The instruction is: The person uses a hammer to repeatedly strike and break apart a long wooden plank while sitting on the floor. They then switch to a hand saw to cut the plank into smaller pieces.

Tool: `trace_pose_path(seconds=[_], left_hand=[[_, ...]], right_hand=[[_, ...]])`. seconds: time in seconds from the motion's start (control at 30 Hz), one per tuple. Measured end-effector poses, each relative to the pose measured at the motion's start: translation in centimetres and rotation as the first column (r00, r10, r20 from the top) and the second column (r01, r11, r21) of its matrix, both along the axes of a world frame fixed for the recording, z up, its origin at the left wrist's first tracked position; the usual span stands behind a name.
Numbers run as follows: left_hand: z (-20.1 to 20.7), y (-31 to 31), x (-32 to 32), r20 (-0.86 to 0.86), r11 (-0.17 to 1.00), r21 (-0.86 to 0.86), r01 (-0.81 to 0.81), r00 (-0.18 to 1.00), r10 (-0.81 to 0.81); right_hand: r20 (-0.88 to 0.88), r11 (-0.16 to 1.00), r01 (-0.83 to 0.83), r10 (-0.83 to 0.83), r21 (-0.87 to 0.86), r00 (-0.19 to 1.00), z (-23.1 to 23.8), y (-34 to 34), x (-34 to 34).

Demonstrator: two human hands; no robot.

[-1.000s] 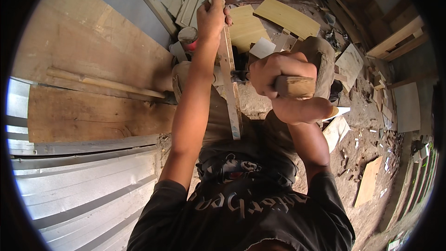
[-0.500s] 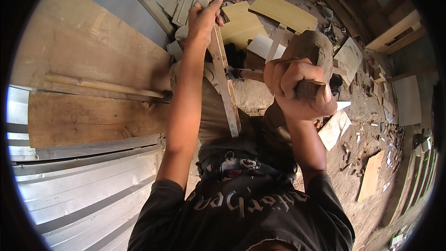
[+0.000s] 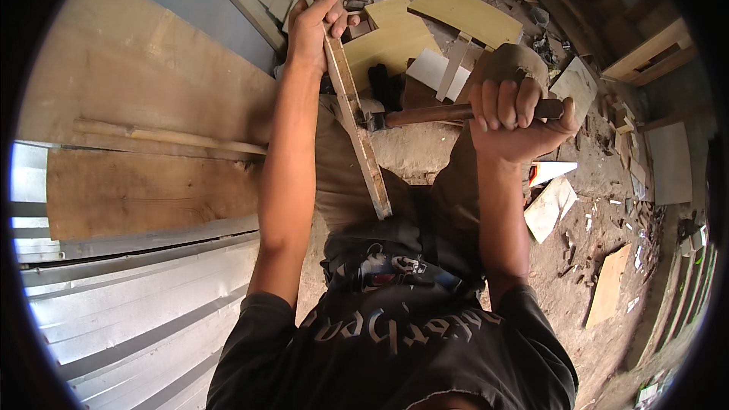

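My left hand [image 3: 313, 30] is closed around the upper part of a long narrow wooden strip [image 3: 349, 95], thumb across it and some fingertips showing beyond its edge. The strip slants down between my knees to my lap. In my right hand [image 3: 516, 118] is a hammer [image 3: 429, 115], gripped near the end of its brown handle. Its dark metal head lies against the strip's side, or very close to it, about midway along; exact contact I cannot tell. Part of the handle is hidden by my fingers.
Yellow boards [image 3: 463, 15] and a white board piece [image 3: 437, 74] lie on the littered floor ahead. A saw [image 3: 553, 172] lies right of my right forearm. On the left are a large plywood sheet [image 3: 152, 61], a wooden pole [image 3: 171, 137] and corrugated metal sheeting [image 3: 144, 296].
My left hand and the strip's upper end have shifted left. My right hand has moved right and slightly up, and the hammer's handle now shows at full length, nearly level.
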State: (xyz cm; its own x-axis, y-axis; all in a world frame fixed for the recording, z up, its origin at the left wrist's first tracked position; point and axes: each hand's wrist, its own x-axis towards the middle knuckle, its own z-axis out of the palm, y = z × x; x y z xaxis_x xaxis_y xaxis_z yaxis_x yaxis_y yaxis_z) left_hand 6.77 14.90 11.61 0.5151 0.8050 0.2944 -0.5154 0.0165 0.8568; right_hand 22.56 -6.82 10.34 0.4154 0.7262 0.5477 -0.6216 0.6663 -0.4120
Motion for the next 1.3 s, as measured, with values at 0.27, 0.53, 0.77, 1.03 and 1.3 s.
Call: trace_pose_path(seconds=[0.27,0.53,0.77,1.03,1.3], left_hand=[[-0.9,0.4,1.9,0.277,0.913,-0.004,0.407,0.878,-0.390],[-2.4,1.9,3.3,0.380,0.813,-0.046,0.580,0.763,-0.523],[-2.6,1.5,3.7,0.482,0.746,-0.051,0.664,0.670,-0.564],[-2.8,2.4,3.9,0.335,0.815,-0.086,0.573,0.787,-0.517],[-2.8,1.9,2.5,-0.045,0.970,-0.176,0.168,0.983,-0.179]], right_hand=[[-0.240,0.996,-0.063,0.045,-0.069,0.970,-1.5,0.5,2.3],[-0.299,0.996,-0.078,0.085,0.035,0.951,-3.6,0.3,3.0],[-0.262,0.992,-0.100,0.118,0.081,0.958,-4.1,0.0,3.2],[-0.235,0.999,-0.043,0.035,-0.028,0.971,-3.3,-0.9,2.5],[0.051,0.963,0.136,-0.128,-0.231,0.990,0.5,-2.2,-1.1]])
